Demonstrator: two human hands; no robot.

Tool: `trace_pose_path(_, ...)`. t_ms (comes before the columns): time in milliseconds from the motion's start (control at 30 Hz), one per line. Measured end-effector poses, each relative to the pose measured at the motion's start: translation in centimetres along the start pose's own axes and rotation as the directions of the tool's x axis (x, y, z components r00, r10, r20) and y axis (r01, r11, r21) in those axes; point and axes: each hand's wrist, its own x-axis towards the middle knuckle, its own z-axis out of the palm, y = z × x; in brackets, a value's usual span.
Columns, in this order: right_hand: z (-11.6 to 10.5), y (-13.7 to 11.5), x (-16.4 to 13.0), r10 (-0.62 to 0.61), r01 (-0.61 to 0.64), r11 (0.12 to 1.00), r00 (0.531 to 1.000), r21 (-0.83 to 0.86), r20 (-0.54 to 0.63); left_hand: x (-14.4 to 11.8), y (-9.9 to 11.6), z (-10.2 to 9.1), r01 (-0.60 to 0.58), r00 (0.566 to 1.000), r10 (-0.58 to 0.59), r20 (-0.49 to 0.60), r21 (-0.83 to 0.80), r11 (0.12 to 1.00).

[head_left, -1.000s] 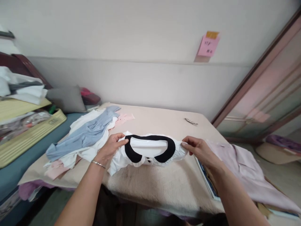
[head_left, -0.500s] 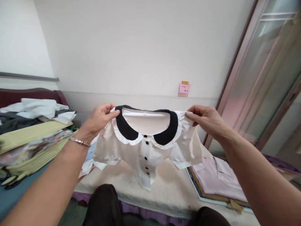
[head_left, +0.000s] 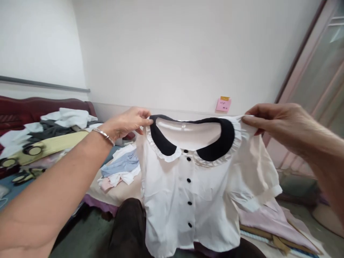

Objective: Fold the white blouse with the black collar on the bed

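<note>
While the white blouse hangs in the air in front of us, we pinch it at both shoulders. Our left hand has its grip narrowed to a pinch, thumb against fingers, on the shoulder seam just beside the left end of the black collar. Our right hand does the same at the other shoulder, its grip closed on the frilled white edge beyond the collar's right end. A silver bangle sits on the left wrist.

The blouse faces us, held up well clear of the surface, with its hem falling over our dark-trousered knee. Four black buttons run down the front, and a white ruffle borders the collar. The right short sleeve droops free.

A pink sticky note with a yellow tab is stuck on the wall behind; it bears writing, but it is too small to read. We see no brand or label on the blouse.

To the left, a heap of pale blue, white and pink clothes lies on the surface, near its edge. Farther left, more folded laundry is stacked on a yellow-green basket against a dark red headboard. Below right, a pink shirt lies flat on a board at the surface's right edge. A glass sliding door closes off the right side.
</note>
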Motion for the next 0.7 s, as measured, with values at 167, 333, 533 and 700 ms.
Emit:
trace_pose_path(167, -0.6, -0.3, -0.5, 0.000, -0.006, 0.998, 0.996, -0.067, -0.093, -0.3, 1.4, -0.4, -0.096, 0.995, 0.094, 0.036, 0.047, 0.994)
trace_pose_path(333, 3.3, 5.2, 1.1, 0.082, -0.050, 0.980, 0.984, -0.195, 0.159, 3.0, -2.6, 2.3, -0.234, 0.970, 0.236, 0.060, 0.498, 0.835)
trace_pose_path(533, 10.0, 13.0, 5.3, 0.102, -0.022, 0.864, 0.986, -0.503, 0.133, 10.0, -10.2, 9.1, -0.244, 0.949, 0.314, -0.002, 0.625, 0.742)
trace_pose_path(700, 10.9, 14.3, 9.8, 0.040, -0.043, 0.842, 0.999, -0.538, -0.017, 16.6, -11.9, 12.0, -0.229, 0.911, 0.390, -0.136, 0.619, 0.751)
